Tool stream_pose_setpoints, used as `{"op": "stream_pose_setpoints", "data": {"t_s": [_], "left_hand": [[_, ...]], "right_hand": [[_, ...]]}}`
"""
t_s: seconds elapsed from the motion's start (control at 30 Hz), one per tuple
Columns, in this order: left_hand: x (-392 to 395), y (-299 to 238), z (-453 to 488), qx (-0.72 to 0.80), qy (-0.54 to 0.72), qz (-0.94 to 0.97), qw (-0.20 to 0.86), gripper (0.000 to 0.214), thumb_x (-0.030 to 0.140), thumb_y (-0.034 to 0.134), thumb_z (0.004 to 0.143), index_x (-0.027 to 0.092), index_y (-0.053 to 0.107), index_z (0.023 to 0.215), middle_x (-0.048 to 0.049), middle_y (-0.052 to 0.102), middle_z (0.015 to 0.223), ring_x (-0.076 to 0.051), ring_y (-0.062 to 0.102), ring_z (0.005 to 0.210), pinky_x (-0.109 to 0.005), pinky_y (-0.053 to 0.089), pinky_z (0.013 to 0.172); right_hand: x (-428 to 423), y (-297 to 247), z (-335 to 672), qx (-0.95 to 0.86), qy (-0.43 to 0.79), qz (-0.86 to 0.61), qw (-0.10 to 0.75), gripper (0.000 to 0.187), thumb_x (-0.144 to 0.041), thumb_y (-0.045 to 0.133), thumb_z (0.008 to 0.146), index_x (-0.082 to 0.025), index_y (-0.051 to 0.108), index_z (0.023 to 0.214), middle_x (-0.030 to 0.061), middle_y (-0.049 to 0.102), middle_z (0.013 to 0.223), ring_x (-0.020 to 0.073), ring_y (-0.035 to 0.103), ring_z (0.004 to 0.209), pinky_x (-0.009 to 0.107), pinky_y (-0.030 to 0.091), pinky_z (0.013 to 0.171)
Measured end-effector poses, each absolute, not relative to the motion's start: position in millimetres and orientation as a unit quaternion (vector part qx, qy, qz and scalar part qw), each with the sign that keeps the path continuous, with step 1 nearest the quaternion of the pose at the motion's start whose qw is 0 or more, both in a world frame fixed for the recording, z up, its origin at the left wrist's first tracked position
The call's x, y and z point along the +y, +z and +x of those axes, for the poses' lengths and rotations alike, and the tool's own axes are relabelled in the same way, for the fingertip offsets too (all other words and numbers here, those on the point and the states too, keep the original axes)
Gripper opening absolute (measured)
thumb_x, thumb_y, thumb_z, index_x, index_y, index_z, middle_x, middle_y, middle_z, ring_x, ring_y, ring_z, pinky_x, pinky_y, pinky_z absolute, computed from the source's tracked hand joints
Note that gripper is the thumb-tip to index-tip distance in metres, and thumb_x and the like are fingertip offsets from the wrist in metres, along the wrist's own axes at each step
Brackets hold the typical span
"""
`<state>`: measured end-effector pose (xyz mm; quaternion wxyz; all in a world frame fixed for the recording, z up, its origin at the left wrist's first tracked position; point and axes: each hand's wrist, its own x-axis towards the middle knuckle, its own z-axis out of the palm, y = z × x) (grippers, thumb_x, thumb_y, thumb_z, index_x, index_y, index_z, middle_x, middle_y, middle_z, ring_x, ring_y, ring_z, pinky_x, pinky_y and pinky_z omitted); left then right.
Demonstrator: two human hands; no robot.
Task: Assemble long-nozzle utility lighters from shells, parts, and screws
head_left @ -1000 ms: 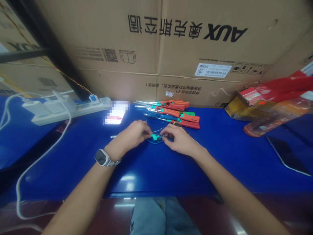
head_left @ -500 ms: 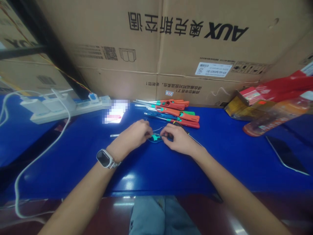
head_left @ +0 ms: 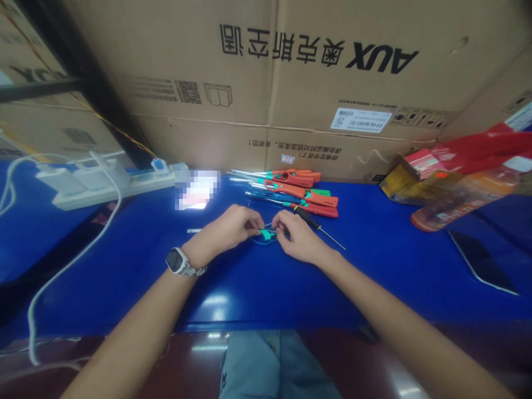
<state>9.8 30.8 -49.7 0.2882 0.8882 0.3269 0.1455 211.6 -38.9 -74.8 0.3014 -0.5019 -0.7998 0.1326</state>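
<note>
Between my hands on the blue table lies a blue long-nosed lighter with a teal part (head_left: 267,235) showing and a thin wire near it. Its metal tube (head_left: 193,230) sticks out to the left, past my left wrist. My left hand (head_left: 243,221) pinches the lighter's left end, fingers closed. At its right end is my right hand (head_left: 293,233), thumb and fingers pinched together; the fingertips hide what they grip, perhaps the wire or the lighter's edge. A screwdriver (head_left: 320,226) with a black and yellow handle lies just right of my right hand.
Several orange, red and green long-nosed lighters (head_left: 291,188) lie behind my hands, against a cardboard box (head_left: 183,138). A power strip (head_left: 108,191) and white cable are left, beside a bright phone screen (head_left: 201,188). Right are a drink bottle (head_left: 461,202) and a dark phone (head_left: 482,263).
The teal part has shifted slightly right between my hands. My right hand has moved a little, uncovering the screwdriver more.
</note>
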Motion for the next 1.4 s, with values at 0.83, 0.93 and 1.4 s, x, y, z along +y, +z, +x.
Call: {"op": "stream_pose_setpoints", "data": {"t_s": [0.83,0.93,1.4], "left_hand": [[30,-47,0,0.284,0.122,0.923,0.228,0.008,0.021,0.070,0.081,0.023,0.076,0.085,-0.0012,0.070,0.084,-0.016,0.062,0.079,-0.026,0.046,0.073],[32,-52,-1,0.287,0.101,0.925,0.227,0.011,0.024,0.071,0.081,0.025,0.078,0.090,-0.0017,0.071,0.090,-0.018,0.064,0.082,-0.028,0.047,0.077],[35,-55,1,0.273,0.110,0.930,0.222,0.011,0.017,0.070,0.082,0.022,0.079,0.083,-0.0030,0.073,0.083,-0.017,0.064,0.079,-0.027,0.048,0.076]], "right_hand": [[-37,-70,197,-0.786,0.151,-0.518,0.303,0.008,-0.012,0.062,0.083,-0.019,0.063,0.085,-0.0011,0.055,0.078,0.0126,0.052,0.071,0.027,0.038,0.067],[-37,-71,198,-0.782,0.158,-0.515,0.313,0.008,-0.012,0.062,0.083,-0.019,0.063,0.084,-0.0009,0.055,0.080,0.0117,0.053,0.069,0.025,0.040,0.065],[-42,-60,190,-0.822,0.046,-0.536,0.190,0.018,-0.012,0.058,0.089,-0.016,0.068,0.075,0.0022,0.058,0.077,0.0132,0.052,0.069,0.028,0.036,0.067]]}}
